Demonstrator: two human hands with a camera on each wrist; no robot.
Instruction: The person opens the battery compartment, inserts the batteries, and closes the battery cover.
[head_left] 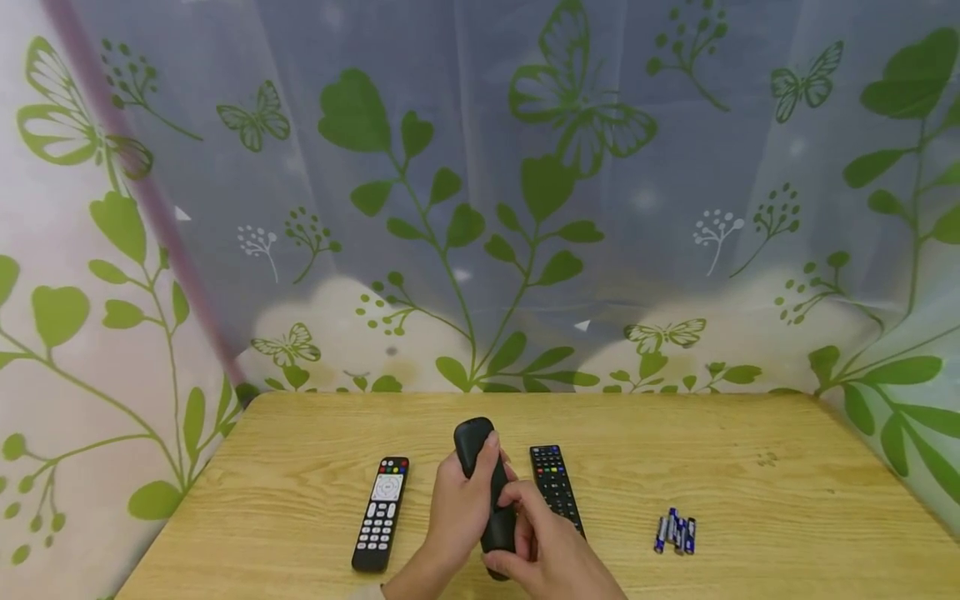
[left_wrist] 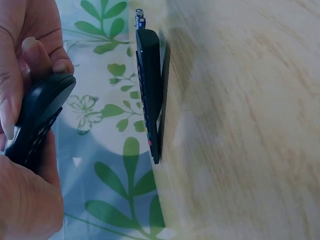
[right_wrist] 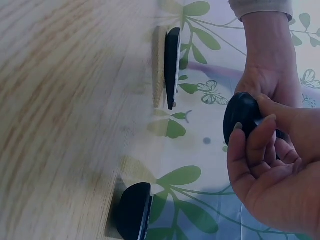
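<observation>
Back side up, a black remote control (head_left: 472, 440) is held above the table between both hands. The left hand (head_left: 459, 507) grips its middle, thumb lying along the upper back. The right hand (head_left: 553, 546) pinches the lower end, with the thumb at the tip and the bent index finger on the back. In the right wrist view the remote's rounded end (right_wrist: 241, 116) shows between thumb and fingers. The left wrist view has the remote's button side (left_wrist: 42, 135) turned toward the table. Whether the battery cover is loose cannot be made out.
On the wooden table (head_left: 750, 467), a black remote with white buttons (head_left: 380, 517) lies left of the hands. Another black remote (head_left: 555, 483) lies just right, partly behind the right hand. Several blue batteries (head_left: 677, 532) lie farther right. A leaf-patterned curtain (head_left: 480, 208) hangs behind.
</observation>
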